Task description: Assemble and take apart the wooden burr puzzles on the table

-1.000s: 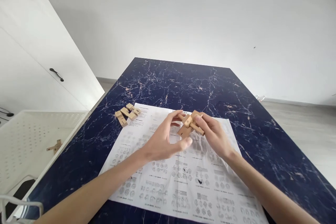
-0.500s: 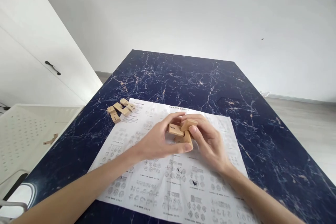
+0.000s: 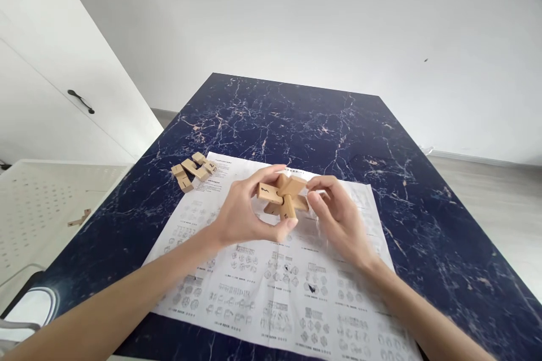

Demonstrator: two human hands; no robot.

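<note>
Hands observed: two, both bare, set apart on either side of one wooden assembly (image 3: 289,203) held above a printed sheet (image 3: 245,304) on the desk (image 3: 296,118). From where I stand, the left hand (image 3: 243,211) clamps the assembly between thumb and fingers. The right hand (image 3: 339,217) is beside its right end, thumb and forefinger close together; whether they grip a piece I cannot tell.

Concealed: the far side of the assembly and its inner joints, so its pieces cannot be reliably counted. The sheet's middle is partly covered by the hands and forearms; its small print is illegible. Both forearms run out of sight at the bottom, as does a pale object (image 3: 29,310) at lower left, unidentified.

Count: one group of loose blocks (image 3: 185,181) at the sheet's upper left corner, blocks overlapping, number uncertain; one small wooden item (image 3: 79,219) on a white perforated surface (image 3: 42,208); two larger dark patches on the sheet; one black handle (image 3: 81,101).
</note>
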